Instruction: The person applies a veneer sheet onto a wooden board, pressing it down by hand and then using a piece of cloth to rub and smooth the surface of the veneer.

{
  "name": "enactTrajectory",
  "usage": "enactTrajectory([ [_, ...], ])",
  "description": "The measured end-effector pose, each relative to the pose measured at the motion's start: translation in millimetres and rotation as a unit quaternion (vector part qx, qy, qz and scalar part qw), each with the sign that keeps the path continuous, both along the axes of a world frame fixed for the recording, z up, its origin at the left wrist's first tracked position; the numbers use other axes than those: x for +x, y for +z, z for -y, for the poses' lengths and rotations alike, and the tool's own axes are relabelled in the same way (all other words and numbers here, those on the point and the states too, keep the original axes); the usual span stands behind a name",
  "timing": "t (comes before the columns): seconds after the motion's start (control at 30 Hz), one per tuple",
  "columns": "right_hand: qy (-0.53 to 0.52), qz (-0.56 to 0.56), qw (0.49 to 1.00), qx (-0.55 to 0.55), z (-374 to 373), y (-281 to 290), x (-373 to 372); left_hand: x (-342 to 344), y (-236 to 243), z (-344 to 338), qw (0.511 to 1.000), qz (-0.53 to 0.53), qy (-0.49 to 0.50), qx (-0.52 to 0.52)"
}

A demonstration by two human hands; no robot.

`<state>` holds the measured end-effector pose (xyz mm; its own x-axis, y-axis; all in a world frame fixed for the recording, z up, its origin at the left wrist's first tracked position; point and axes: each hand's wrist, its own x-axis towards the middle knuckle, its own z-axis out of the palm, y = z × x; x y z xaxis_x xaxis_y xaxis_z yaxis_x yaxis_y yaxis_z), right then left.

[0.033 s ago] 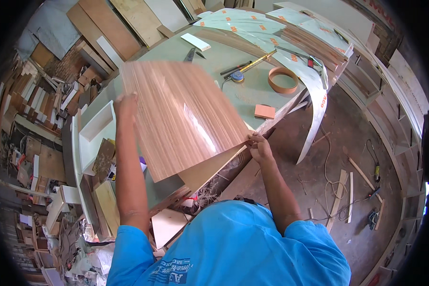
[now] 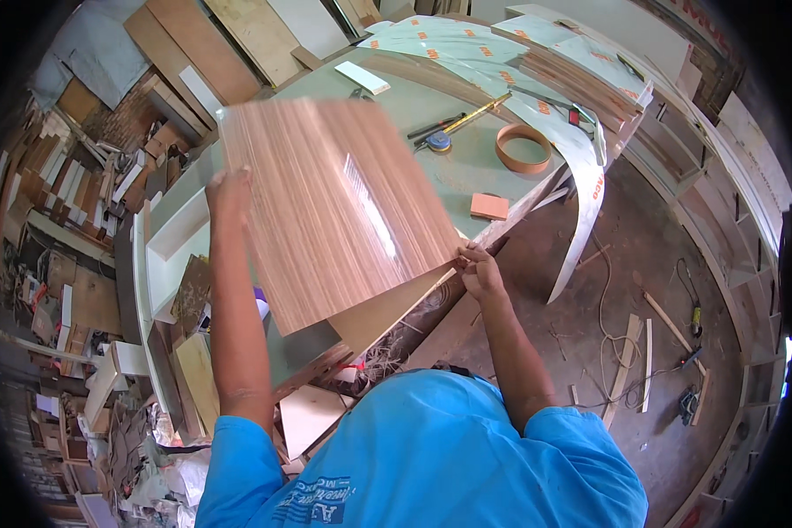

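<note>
Shifted slightly toward far side of table (image 2: pixel 458 189): far edge of wood-grain panel (image 2: pixel 334 202), and left hand (image 2: pixel 229 189). Panel is held over near part of table; contact beneath cannot be told. Long axis seems aligned with grain, from table's near to far side. Left edge is gripped by left hand, near right corner pinched by right hand (image 2: pixel 480 269).

We are in a woodworking workshop. We see tall boards (image 2: pixel 198 48) leaning along the far side, wood offcuts (image 2: pixel 70 194) piled in heaps at the left, and a large surface (image 2: pixel 466 176) bearing a blue tape measure (image 2: pixel 438 141) and a roll of brown banding (image 2: pixel 521 164). Across the stained floor (image 2: pixel 634 229) we find loose wood strips (image 2: pixel 623 365) and a trailing cord (image 2: pixel 601 299).
</note>
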<state>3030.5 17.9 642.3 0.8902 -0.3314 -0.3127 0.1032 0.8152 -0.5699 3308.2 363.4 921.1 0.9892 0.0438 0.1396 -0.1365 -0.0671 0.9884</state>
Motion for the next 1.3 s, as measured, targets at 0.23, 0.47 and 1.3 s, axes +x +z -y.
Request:
enactTrajectory([
  [0.23, -0.034, -0.051, 0.989, -0.134, 41.3, 50.0, 5.1, -60.2, 8.4, 5.8, 0.995, 0.047, -0.067, -0.062],
  [0.47, 0.028, -0.125, 0.906, -0.402, 101.7, 42.8, 23.4, -104.8, -90.8, -43.6, 0.999, -0.022, -0.025, 0.020],
  [1.3, 0.044, -0.159, 0.826, -0.540, 108.0, -20.1, 38.4, -94.0, -151.1, -49.5, 0.998, -0.005, 0.022, 0.065],
])
